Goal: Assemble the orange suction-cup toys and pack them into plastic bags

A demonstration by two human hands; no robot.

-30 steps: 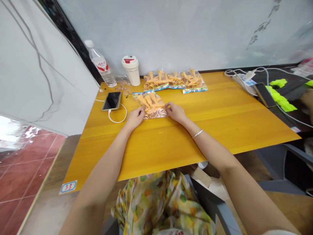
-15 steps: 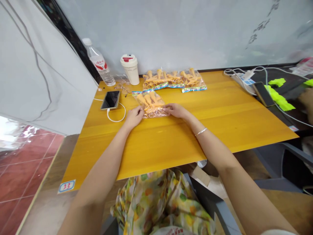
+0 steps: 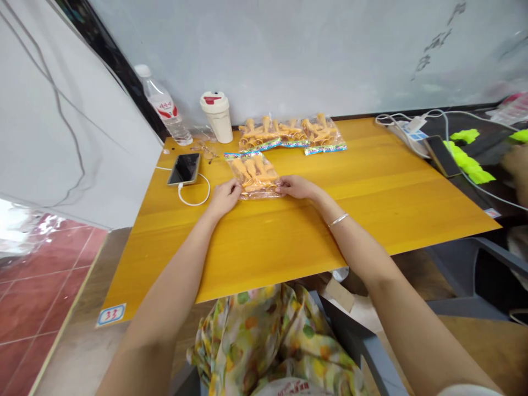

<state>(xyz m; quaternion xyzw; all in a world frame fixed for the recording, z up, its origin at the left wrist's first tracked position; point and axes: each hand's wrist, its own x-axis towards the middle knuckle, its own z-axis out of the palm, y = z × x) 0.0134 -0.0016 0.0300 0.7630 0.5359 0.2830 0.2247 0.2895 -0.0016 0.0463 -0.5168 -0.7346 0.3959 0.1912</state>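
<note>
A clear plastic bag of orange horn-shaped pieces (image 3: 256, 175) lies flat on the yellow table, its printed coloured edge facing away from me. My left hand (image 3: 226, 197) pinches the near left corner of this bag with closed fingers. At the near right corner my right hand (image 3: 296, 187) grips the plastic between thumb and fingers; a silver bangle circles that wrist. Behind it, similar bags of orange pieces lie by the wall: a left group (image 3: 264, 133) and a right bag (image 3: 324, 133).
At the back left stand a water bottle (image 3: 165, 107) and a white lidded cup (image 3: 218, 118). A phone (image 3: 184, 169) with a white cable lies left of my hands. To the right are white cables (image 3: 396, 129), another phone (image 3: 441, 155), neon-yellow pieces (image 3: 470, 163) and another person's hand (image 3: 516, 162).
The view has shifted slightly. The bag's near edge looks a little flatter between my hands, which keep their hold at its two near corners.
</note>
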